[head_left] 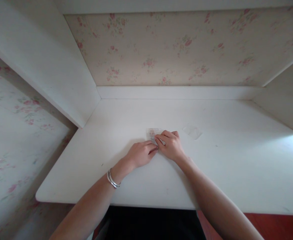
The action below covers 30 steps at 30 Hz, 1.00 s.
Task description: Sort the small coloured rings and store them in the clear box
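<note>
A small clear plastic packet [151,133] with faint reddish marks lies on the white desk, partly covered by my fingers. My left hand [141,153] rests at its lower left edge, fingers bent together in a pinch. My right hand [170,144] comes over its right side, with thumb and fingers closed on that edge. The fingertips of both hands almost meet at the packet's lower edge, and what lies between them is hidden. Off to the right of my right hand lies a flat transparent piece of plastic [192,131].
The white desk [146,186] has a raised back strip [181,92] and side panels [48,63] left and right. Flowered wallpaper [148,50] covers the wall behind. A tiny dark speck [102,164] lies left of my left hand.
</note>
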Tool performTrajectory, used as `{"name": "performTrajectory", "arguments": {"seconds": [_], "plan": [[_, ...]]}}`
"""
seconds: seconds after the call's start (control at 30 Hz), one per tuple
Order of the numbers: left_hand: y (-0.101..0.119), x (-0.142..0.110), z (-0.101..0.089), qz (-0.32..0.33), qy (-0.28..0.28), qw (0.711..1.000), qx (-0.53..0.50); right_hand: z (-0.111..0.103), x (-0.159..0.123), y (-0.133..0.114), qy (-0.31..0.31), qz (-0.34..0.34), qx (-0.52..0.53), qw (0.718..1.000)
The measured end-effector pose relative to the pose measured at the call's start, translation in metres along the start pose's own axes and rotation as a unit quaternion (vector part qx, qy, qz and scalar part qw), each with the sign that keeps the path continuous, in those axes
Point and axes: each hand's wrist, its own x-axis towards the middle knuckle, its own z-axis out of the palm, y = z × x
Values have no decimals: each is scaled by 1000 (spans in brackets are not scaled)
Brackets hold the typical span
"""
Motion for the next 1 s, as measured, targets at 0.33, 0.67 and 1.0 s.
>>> {"name": "performTrajectory", "arguments": {"seconds": [0.33,0.67,1.0], "plan": [[1,0,1,9,-40,999,27,-8,-3,12,51,31,1,998],[-4,1,-5,-4,32,998,-50,-9,-3,13,32,46,6,998],[-17,13,-7,-53,139,986,-82,-22,-1,12,-35,10,57,998]]}}
